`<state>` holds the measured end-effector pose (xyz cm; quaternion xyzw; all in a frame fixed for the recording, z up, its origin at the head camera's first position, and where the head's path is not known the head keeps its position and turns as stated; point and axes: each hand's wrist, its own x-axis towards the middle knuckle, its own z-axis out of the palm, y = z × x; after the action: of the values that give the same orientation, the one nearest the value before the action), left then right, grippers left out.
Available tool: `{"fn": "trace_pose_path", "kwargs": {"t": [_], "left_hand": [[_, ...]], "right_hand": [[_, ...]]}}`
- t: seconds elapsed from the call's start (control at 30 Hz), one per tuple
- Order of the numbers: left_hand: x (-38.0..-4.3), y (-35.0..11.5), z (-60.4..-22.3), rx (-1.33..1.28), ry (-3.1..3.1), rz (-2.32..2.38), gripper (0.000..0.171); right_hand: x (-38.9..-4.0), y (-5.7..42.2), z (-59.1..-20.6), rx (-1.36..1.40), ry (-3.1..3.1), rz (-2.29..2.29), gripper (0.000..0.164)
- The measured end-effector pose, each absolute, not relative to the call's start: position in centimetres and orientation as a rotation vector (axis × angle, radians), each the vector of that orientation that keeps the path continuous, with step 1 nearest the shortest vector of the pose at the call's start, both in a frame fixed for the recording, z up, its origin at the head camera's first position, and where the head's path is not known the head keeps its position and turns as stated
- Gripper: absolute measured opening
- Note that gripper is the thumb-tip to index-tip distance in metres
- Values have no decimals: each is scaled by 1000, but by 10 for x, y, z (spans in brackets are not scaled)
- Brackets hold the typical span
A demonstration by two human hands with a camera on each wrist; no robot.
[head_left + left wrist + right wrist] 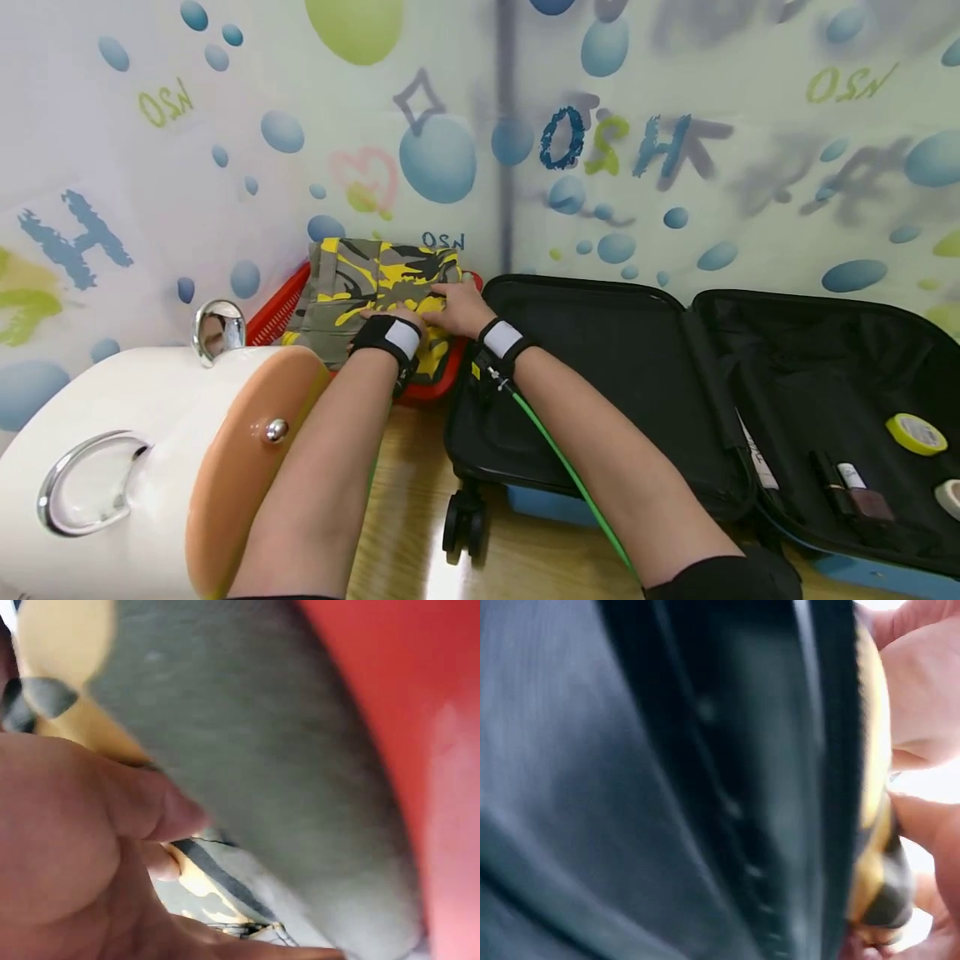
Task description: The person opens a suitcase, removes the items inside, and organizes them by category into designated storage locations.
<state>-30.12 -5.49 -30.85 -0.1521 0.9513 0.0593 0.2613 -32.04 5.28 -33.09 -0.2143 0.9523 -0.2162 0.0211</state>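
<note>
A folded camouflage garment (375,271) in grey, yellow and black lies in a red plastic basket (279,310) by the wall. My left hand (408,315) grips its near part; in the left wrist view the thumb (176,814) lies against a grey fold. Close beside it, my right hand (463,308) holds the garment's right side, and the right wrist view shows yellow and black cloth (877,877) between its thumb and fingers. Some of the fingertips are hidden by cloth.
An open black-lined suitcase (600,375) lies right of the basket. Its right half holds a yellow tape roll (917,434) and several small items. A white rounded bin-like box (142,400) with chrome handles stands at left. A green cable (555,454) runs along my right forearm.
</note>
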Motion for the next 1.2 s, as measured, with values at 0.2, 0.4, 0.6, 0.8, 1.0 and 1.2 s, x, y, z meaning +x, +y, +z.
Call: {"fn": "trace_pose_path", "kwargs": {"t": [0.2, 0.4, 0.6, 0.8, 1.0, 1.2], "left_hand": [[-337, -65, -301, 167, 2430, -199, 39], [-306, -52, -278, 291, 2430, -213, 26], [-375, -49, -387, 180, 2532, -192, 50], [-296, -37, -330, -13, 2653, 47, 77], [-270, -41, -320, 21, 2779, 158, 56], [-252, -35, -310, 146, 2905, 152, 22]], "right_hand": [[-334, 70, -319, -768, 2770, -563, 62], [-331, 77, -316, -790, 2830, -423, 65], [-328, 82, -328, -692, 2864, -192, 63], [-326, 98, -329, -950, 2805, -297, 47], [-311, 136, -316, -1056, 2656, -422, 40], [-280, 192, -313, -1011, 2615, -405, 38]]}}
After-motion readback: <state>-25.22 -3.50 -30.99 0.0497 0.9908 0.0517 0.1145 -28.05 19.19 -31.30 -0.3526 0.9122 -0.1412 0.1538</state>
